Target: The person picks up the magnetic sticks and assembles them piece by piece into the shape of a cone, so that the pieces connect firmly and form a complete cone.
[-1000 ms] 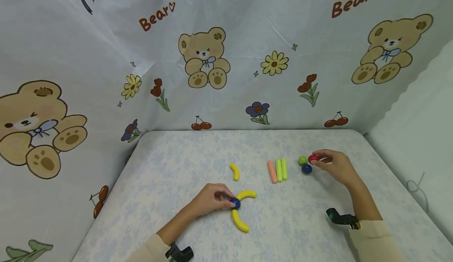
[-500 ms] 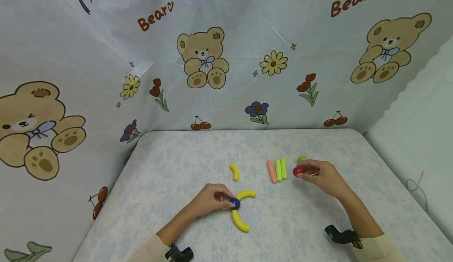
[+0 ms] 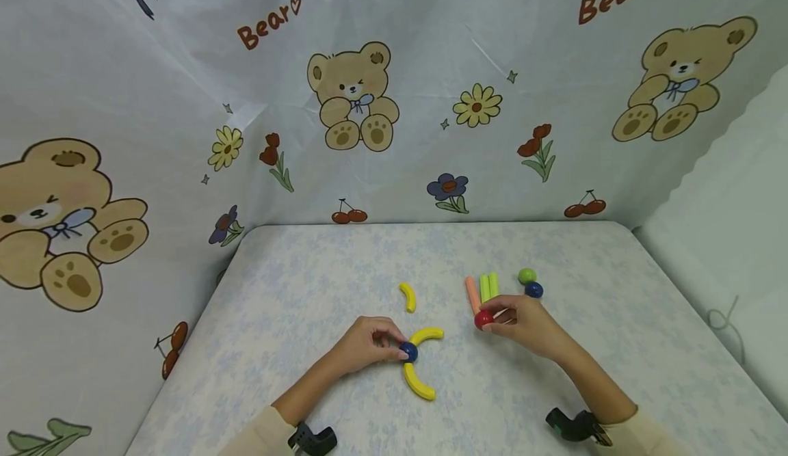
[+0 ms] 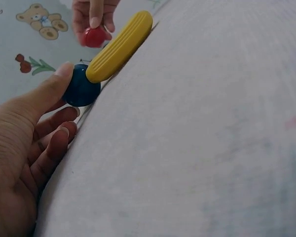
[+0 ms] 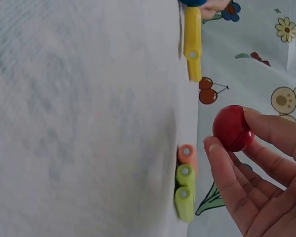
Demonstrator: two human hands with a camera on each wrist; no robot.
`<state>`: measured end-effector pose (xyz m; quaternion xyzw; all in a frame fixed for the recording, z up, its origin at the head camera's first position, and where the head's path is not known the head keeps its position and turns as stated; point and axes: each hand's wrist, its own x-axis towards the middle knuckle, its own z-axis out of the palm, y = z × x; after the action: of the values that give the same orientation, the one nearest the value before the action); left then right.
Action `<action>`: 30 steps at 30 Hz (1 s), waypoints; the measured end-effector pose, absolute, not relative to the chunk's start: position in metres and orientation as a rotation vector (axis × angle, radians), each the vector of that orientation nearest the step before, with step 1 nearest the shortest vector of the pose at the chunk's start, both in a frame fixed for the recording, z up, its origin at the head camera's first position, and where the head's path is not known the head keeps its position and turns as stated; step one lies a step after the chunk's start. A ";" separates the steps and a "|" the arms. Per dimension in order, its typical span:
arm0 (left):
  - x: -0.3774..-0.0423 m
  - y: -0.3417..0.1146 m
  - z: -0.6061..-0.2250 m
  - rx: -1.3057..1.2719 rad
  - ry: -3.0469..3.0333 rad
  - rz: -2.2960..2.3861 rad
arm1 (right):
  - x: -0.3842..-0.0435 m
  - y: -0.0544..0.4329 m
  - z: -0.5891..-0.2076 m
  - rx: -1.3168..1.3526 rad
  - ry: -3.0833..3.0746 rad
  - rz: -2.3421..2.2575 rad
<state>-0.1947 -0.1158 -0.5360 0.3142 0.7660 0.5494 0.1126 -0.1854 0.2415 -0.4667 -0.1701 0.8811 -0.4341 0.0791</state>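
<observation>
My left hand point(image 3: 367, 346) pinches a dark blue ball point(image 3: 408, 352) between thumb and fingers on the table. Two curved yellow rods touch that ball: one point(image 3: 427, 334) reaches up and right, the other point(image 3: 419, 382) down and right. In the left wrist view, the thumb presses the blue ball point(image 4: 82, 89) beside a ridged yellow rod point(image 4: 121, 47). My right hand point(image 3: 523, 323) holds a glossy red ball point(image 3: 483, 319) by its fingertips, just in front of the straight rods. The right wrist view shows the red ball point(image 5: 231, 128) raised off the table.
A third curved yellow rod point(image 3: 408, 297) lies behind the blue ball. An orange rod point(image 3: 472, 294) and two light green rods point(image 3: 494, 284) lie side by side, partly behind my right hand. A green ball point(image 3: 527, 276) and another blue ball point(image 3: 534, 290) rest to the right.
My right hand has carried the red ball from beside the green and blue balls leftward and toward the front. My left hand has stayed on its blue ball.
</observation>
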 end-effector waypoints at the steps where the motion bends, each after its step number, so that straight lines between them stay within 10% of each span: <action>1: -0.195 -0.116 -0.536 0.919 2.247 1.615 | -0.185 0.238 -0.468 -0.516 2.633 -1.293; 30: -0.193 -0.115 -0.536 0.970 2.259 1.637 | -0.186 0.183 -0.482 -0.675 2.629 -1.165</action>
<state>-0.1927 -0.1150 -0.5356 0.3270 0.7614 0.5518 0.0939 -0.1858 0.1829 -0.4817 -0.2275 0.8862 -0.3926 0.0936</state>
